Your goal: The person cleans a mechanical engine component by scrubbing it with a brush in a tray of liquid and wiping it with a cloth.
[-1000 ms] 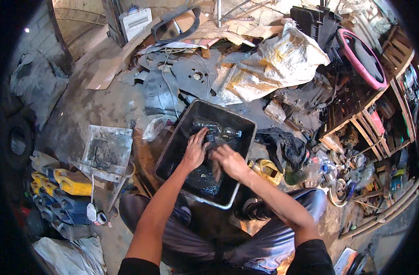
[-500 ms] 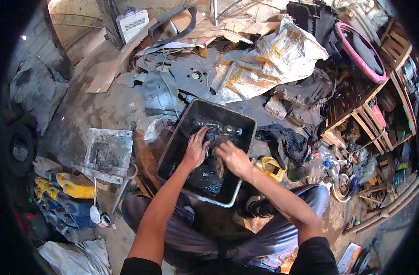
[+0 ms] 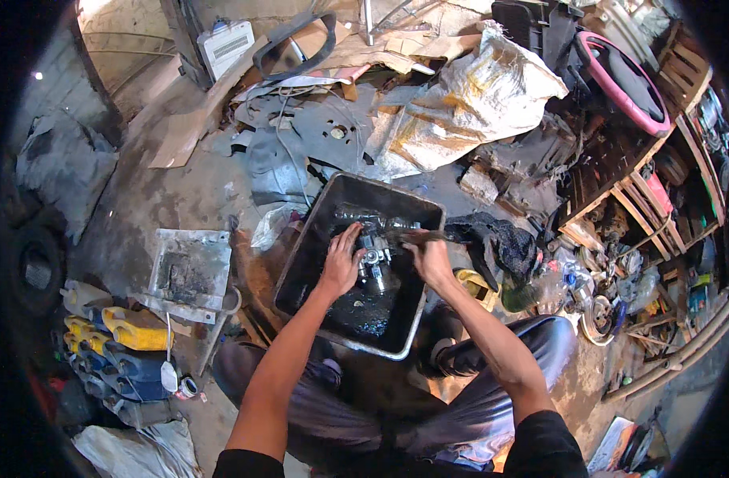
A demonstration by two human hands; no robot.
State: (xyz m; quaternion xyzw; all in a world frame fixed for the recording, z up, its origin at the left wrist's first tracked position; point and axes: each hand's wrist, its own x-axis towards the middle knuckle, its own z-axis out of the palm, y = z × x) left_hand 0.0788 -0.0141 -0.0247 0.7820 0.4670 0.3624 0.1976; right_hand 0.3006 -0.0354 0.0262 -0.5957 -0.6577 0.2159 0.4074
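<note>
A black plastic tub (image 3: pixel 301 323) sits between my bent legs, with dark liquid in its bottom and clear plastic bottles (image 3: pixel 356 216) along its far side. Inside it, my left hand (image 3: pixel 340 259) has curled fingers on a silvery metal mechanical part (image 3: pixel 373 256). My right hand (image 3: pixel 431 261), at the tub's right side, grips a dark brush-like object (image 3: pixel 412 236) a little right of the metal part; its exact shape is unclear.
A metal tray (image 3: pixel 188 269) and yellow jugs (image 3: pixel 133 327) lie left. A white sack (image 3: pixel 476 103) is beyond the tub. A dark mesh cloth (image 3: pixel 504 247), yellow container (image 3: pixel 476 287), scrap and wooden crates (image 3: pixel 635 207) crowd the right.
My right hand has moved right and slightly up, away from my left hand, uncovering more of the metal part. My left hand stays in about the same place.
</note>
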